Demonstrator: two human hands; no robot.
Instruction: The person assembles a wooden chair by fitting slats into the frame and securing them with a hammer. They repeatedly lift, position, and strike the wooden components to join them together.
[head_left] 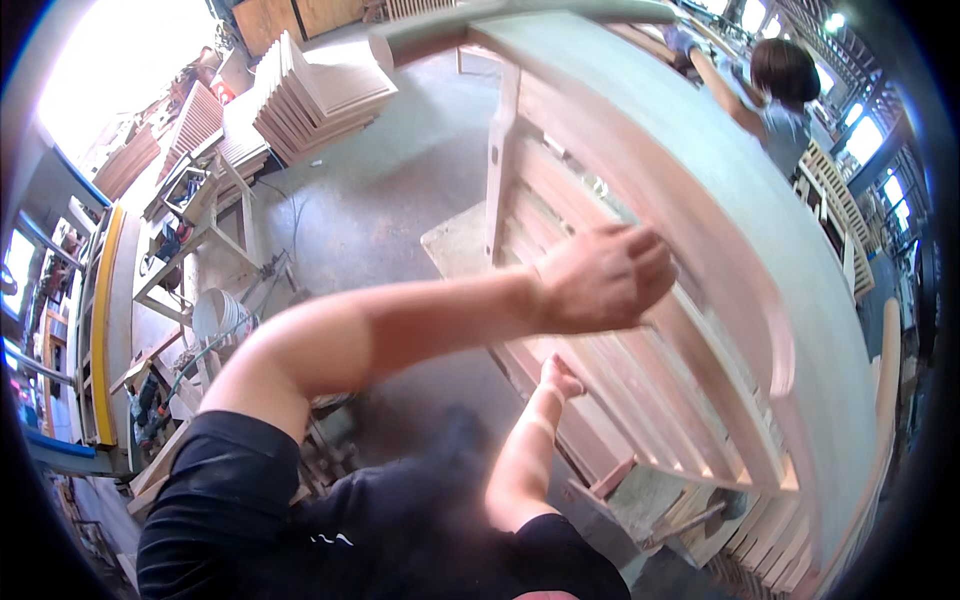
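A large pale wooden slatted frame [690, 352] stands on its side in front of me, with a broad curved board [745, 215] along its far side. My left hand [610, 278] is over the slats, its fingers curled closed. Whatever those fingers hold, if anything, is hidden. Lower and closer to my body, my right hand [563, 378] is at the frame's near rail, thumb up and fingers bent around the wood. Part of that hand's grip is hidden.
A person [785, 95] works beyond the curved board at the upper right. Stacked slatted panels [320, 95] stand at the back left. A wooden stand [215, 235] and a white bucket [220, 315] are on the left. A tool with a rounded grey end [731, 503] lies low right.
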